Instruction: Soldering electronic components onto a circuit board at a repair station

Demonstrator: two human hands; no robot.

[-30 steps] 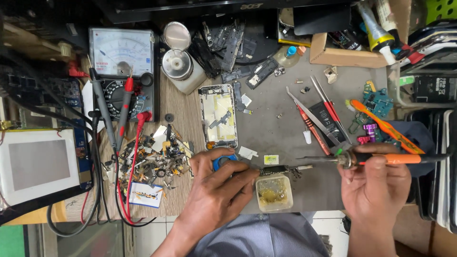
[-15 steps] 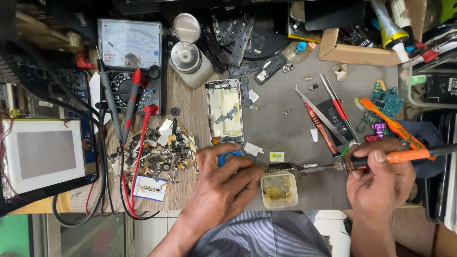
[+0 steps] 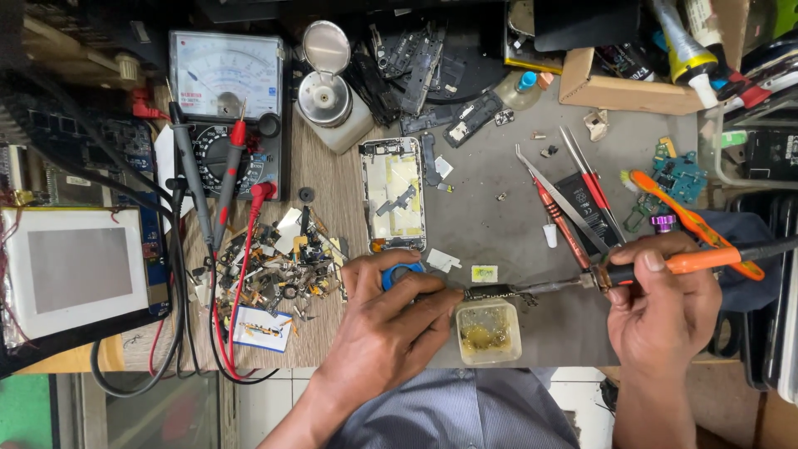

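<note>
My right hand [image 3: 665, 308] grips an orange-handled soldering iron [image 3: 657, 268], its metal tip pointing left to a small dark part [image 3: 486, 292] on the grey mat. My left hand [image 3: 391, 324] pins that part with its fingertips and rests over a blue round object [image 3: 405, 273]. Just below the tip stands a small clear tub of yellowish flux [image 3: 489, 331]. An opened phone frame [image 3: 392, 195] lies above my left hand.
An analog multimeter [image 3: 224, 91] with red and black probes [image 3: 218, 183] sits at the back left. A pile of tiny parts [image 3: 278, 262] lies left of my hand. Tweezers and screwdrivers [image 3: 569, 204] lie mid-right. A white-backed device [image 3: 75, 270] sits far left, a cardboard box [image 3: 623, 87] at the back.
The view has shifted slightly. Both hands stay nearly still, the iron's tip kept at the small part beside the flux tub.
</note>
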